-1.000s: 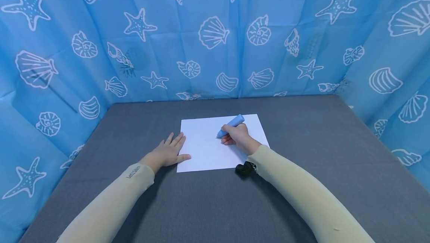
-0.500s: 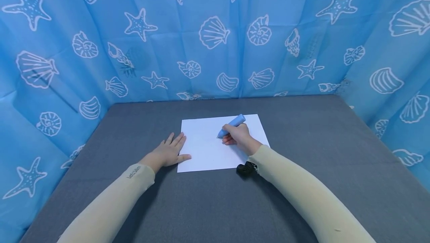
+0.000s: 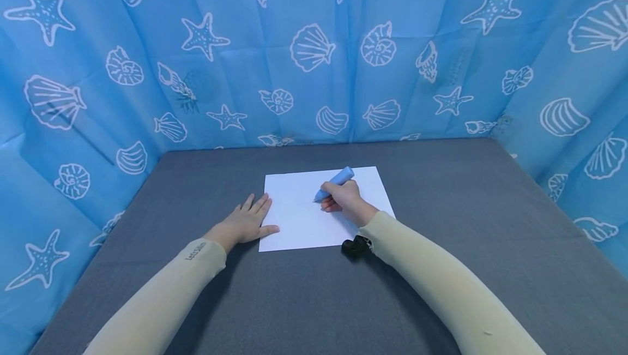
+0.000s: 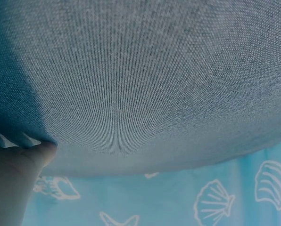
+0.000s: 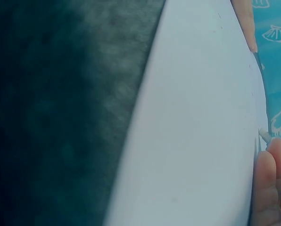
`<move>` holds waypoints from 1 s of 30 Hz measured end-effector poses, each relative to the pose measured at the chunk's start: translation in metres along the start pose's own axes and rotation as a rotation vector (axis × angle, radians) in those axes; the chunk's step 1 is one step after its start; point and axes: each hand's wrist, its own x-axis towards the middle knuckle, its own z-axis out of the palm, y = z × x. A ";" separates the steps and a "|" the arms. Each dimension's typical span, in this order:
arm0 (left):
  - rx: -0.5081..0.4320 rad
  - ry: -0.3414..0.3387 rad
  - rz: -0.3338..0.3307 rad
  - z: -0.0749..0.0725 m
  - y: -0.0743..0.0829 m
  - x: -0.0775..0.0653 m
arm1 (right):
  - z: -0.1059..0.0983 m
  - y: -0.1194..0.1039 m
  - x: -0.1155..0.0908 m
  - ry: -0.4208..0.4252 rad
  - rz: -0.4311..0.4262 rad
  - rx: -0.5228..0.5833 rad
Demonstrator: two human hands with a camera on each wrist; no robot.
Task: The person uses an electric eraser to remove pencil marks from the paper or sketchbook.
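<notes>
A white sheet of paper (image 3: 294, 232) lies on the grey cloth-covered table. My right hand (image 3: 347, 198) pinches a thick blue pen (image 3: 342, 175), tilted up to the right, its narrow tip right at the middle of the sheet. In the right wrist view the pale pen tip (image 5: 264, 135) meets the paper's surface beside the curled fingers (image 5: 265, 179), and a few faint dark marks show on the sheet. My left hand (image 3: 243, 223) rests spread at the paper's left edge, fingertips and thumb over the border. In the left wrist view, part of that hand (image 4: 18, 165) shows at the lower left.
A blue curtain (image 3: 314, 98) printed with white shells and starfish hangs behind and at both sides of the table (image 3: 294, 300). Cream sleeves cover both forearms. A small black device (image 3: 353, 248) sits under the right wrist, by the paper's near edge.
My right hand has shifted slightly left across the paper with the pen. The left hand and the sheet stay where they were.
</notes>
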 end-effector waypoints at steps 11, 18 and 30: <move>-0.012 0.007 0.007 0.000 0.001 -0.001 | -0.004 0.002 0.001 0.012 0.001 -0.002; -0.014 0.013 0.005 0.000 0.001 -0.001 | -0.002 0.000 0.000 0.011 0.008 -0.012; -0.013 0.012 0.006 0.000 0.001 -0.001 | 0.000 0.001 0.001 0.020 -0.008 -0.021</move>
